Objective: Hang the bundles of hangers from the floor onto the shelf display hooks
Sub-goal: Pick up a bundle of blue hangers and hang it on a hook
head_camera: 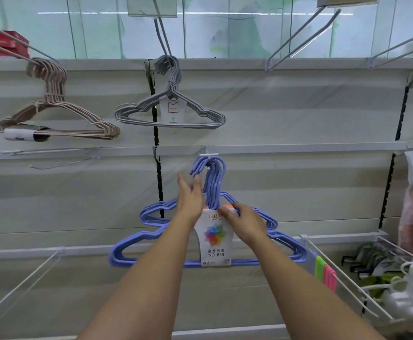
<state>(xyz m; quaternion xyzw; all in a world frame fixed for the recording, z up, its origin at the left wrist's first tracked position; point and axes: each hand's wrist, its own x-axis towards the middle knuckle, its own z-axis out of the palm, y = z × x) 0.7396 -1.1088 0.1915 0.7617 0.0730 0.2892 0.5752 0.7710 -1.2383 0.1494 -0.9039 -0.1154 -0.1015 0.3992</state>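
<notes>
A: Blue hanger bundle (207, 241) status?
B: Hooked on the white display hook (209, 155), 12 o'clock of both hands.
A: Grips?
B: Left hand (190, 201) open, fingers spread, flat beside the hook necks at 9 o'clock. Right hand (245, 223) pinching the label card (214, 238) top, 3 o'clock side.
A: Others?
B: Grey bundle (169, 111) at 12, pink bundle (56, 114) at 10, each hung.

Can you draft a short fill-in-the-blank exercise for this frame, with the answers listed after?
1. The hanger bundle under both hands is ____ in colour.
2. The card label on that bundle reads NO ____.
3. The right hand rests on the top of the ____.
4. The left hand is ____, fingers spread beside the hanger hooks.

Answers: blue; 829; label; open
</notes>
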